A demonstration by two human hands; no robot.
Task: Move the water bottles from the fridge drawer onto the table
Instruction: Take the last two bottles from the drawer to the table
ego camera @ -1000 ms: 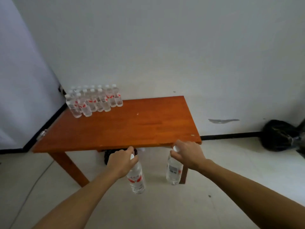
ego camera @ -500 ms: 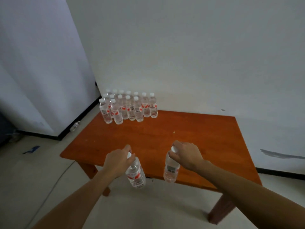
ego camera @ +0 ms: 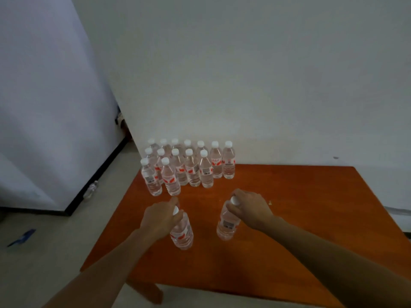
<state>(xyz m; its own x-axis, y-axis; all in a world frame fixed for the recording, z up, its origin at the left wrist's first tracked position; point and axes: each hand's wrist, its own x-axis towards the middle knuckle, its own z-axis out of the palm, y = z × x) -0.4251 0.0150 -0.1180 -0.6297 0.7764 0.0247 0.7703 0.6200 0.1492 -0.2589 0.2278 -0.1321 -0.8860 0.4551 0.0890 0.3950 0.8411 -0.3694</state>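
Two water bottles in hand over the table, one per hand
Left hand (ego camera: 159, 218) grips a bottle (ego camera: 182, 232) from above, fingers curled round the neck at the white cap, bottle tilted; right hand (ego camera: 249, 210) clamps the cap end of a second bottle (ego camera: 228, 225) the same way, nearly upright. Both are over the near half of the orange wooden table (ego camera: 289, 218); cannot tell whether their bases touch the wood. A cluster of capped bottles (ego camera: 189, 167) stands upright in three rows at the far left corner, apart from both hands
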